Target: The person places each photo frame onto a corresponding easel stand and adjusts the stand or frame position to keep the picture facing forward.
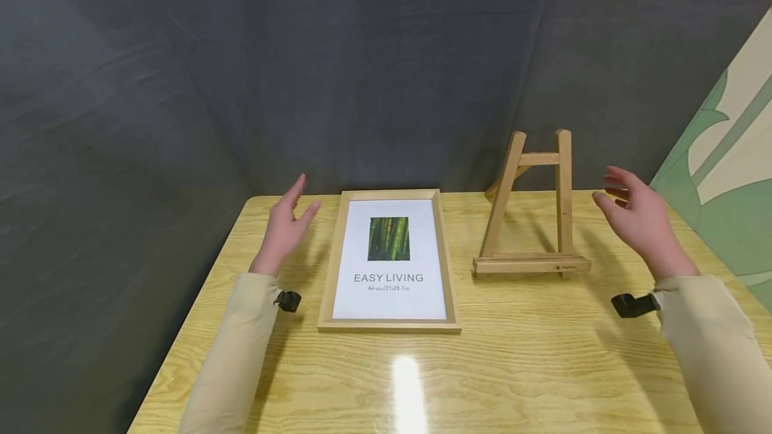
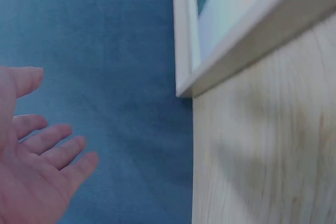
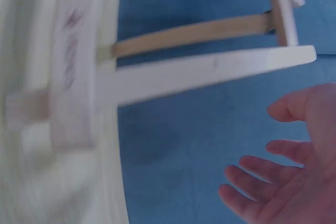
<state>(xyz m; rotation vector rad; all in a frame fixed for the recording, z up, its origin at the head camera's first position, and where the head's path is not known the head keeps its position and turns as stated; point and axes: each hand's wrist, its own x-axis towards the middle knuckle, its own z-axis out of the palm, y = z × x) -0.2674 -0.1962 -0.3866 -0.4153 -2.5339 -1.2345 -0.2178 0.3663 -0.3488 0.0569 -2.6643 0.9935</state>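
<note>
A light wooden picture frame [image 1: 451,286] lies flat on the table, holding a white sheet with a green bamboo picture and the words EASY LIVING. Left of it, my left hand [image 1: 283,230] hovers with fingers extended and nothing in them; the left wrist view shows that palm [image 2: 31,182] apart from the frame's corner [image 2: 184,85]. To the right of the frame stands a small wooden tabletop easel [image 1: 564,199], upright on its legs. My right hand [image 1: 642,220] is raised beside the easel, fingers loosely bent and holding nothing. In the right wrist view the thumb [image 3: 289,106] is near the easel's upright [image 3: 210,74].
The yellow wood-grain table [image 1: 512,367] backs onto a dark grey cloth [image 1: 374,72], which also hangs along the left side. A panel with green leaf shapes [image 1: 736,199] borders the right. Each sleeve carries a small black wrist camera [image 1: 288,301].
</note>
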